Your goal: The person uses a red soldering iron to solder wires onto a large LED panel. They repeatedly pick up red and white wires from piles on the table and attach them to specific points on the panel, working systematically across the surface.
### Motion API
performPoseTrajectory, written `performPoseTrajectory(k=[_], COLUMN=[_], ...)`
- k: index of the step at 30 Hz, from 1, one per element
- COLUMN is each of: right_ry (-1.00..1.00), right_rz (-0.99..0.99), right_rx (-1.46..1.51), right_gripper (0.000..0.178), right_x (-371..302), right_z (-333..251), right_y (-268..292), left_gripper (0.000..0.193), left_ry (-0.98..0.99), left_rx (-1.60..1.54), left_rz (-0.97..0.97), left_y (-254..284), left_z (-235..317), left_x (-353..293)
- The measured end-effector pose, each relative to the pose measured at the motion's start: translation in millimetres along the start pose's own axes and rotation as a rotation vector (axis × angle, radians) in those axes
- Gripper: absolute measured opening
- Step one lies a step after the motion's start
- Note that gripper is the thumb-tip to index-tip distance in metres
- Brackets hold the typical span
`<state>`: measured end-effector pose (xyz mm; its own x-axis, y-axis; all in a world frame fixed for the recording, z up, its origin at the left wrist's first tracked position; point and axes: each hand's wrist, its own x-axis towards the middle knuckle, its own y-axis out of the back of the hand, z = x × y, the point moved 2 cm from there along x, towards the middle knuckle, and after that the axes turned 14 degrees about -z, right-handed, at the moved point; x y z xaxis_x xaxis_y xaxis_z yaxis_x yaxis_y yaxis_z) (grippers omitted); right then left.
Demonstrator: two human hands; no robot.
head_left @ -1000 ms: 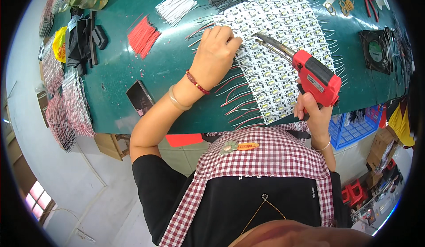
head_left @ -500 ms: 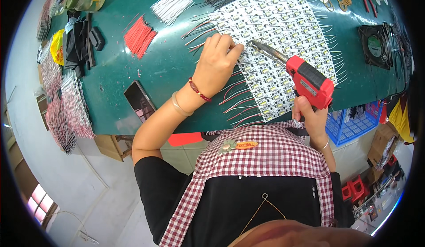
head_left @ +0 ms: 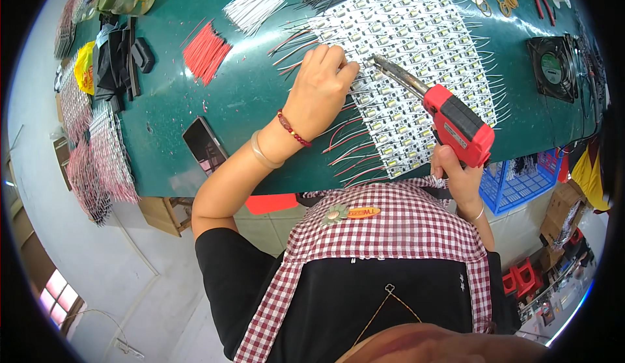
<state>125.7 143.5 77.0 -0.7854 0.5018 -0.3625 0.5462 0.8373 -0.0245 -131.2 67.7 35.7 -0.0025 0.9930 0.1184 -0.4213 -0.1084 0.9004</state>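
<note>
Green tabletop [head_left: 163, 129] is supporting a white circuit-board sheet [head_left: 416, 38], with red wires [head_left: 206, 54] lying to its left. The left hand [head_left: 318, 90] is holding its fingers together at the sheet's left edge, any gripped wire being indiscernible. The right hand [head_left: 461, 181] is clamping its fingers around a red soldering gun [head_left: 459, 129], whose tip is pointing toward the left hand

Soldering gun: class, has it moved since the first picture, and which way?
Yes. Judged against the black fan, the soldering gun has moved slightly down the picture.
</note>
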Motion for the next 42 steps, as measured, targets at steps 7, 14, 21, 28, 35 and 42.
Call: performPoseTrajectory(k=[7, 14, 21, 28, 35, 42], right_ry=[0.025, -0.009, -0.041, -0.081, -0.04, -0.069], right_rz=[-0.04, -0.011, 0.01, -0.024, 0.026, 0.043], right_rx=[0.015, 0.195, 0.179, 0.016, 0.048, 0.083], right_gripper=[0.041, 0.011, 0.01, 0.017, 0.012, 0.01], right_x=[-5, -19, -23, -25, -29, -29], right_z=[2, 13, 18, 27, 32, 28], right_y=[2, 5, 2, 6, 8, 7], left_gripper=[0.022, 0.022, 0.02, 0.021, 0.007, 0.011], left_ry=[-0.025, -0.02, -0.007, -0.017, -0.012, 0.002], left_rx=[0.052, -0.071, -0.08, -0.067, -0.043, -0.034], left_rz=[0.025, 0.067, 0.063, 0.039, -0.041, -0.043], left_y=[9, -1, -5, -5, -1, -2], left_z=[2, 16, 16, 16, 20, 20], left_x=[4, -8, -9, -7, -2, -3])
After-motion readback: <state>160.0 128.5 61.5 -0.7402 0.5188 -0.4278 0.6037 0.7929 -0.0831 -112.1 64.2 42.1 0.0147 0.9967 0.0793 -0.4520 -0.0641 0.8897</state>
